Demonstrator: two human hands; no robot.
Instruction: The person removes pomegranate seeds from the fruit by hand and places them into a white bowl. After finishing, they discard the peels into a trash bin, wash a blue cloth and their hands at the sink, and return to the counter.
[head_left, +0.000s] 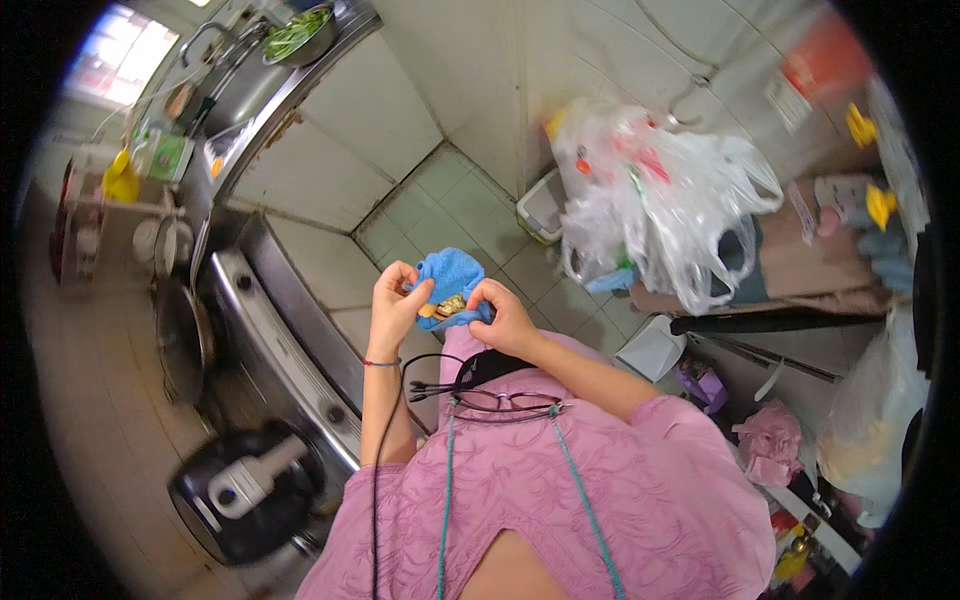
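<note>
In front of my body I hold a blue terry cloth (452, 271) spread like a pouch between both hands. My left hand (397, 304) pinches its left edge between thumb and fingers. On the other side, my right hand (506, 319) grips the right edge with the thumb and forefinger. Small yellowish and brown bits (451, 306) lie in the fold of the cloth; what they are is too small to tell.
To the left runs a steel gas stove (281, 352) with a black lidded appliance (247, 495) at its near end. Beyond it, a metal bowl of green vegetables (296, 37) stands by the sink (240, 97). White plastic bags (660, 195) hang at right above the tiled floor (457, 191).
</note>
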